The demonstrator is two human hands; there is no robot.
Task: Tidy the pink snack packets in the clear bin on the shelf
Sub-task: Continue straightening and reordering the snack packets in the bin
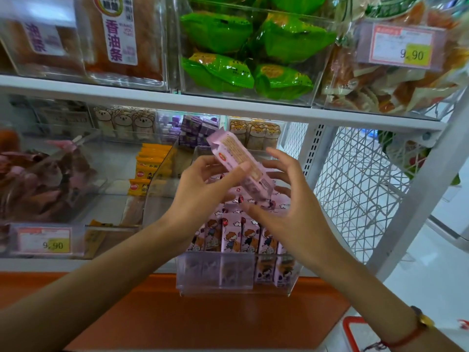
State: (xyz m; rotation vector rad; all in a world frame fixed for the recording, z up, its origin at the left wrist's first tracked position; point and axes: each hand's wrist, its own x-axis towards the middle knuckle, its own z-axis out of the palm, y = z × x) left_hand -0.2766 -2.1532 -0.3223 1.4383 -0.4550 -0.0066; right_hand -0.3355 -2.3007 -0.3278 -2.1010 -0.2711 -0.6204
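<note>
Above the clear bin [236, 273], the left hand [203, 184] pinches one pink packet [241, 161]; the right hand [286, 199] hovers spread at three o'clock. Next, probably, slotting it upright among the row.

- Clear bin [236, 275]: a see-through plastic box on the shelf, its front edge jutting past the shelf lip.
- Pink snack packets [241, 237]: cartoon-printed, standing upright in a row inside it.
- One pink packet [241, 163]: raised above the row, tilted, top end toward 11 o'clock.

"9.90" on price tag [403, 45]
</note>
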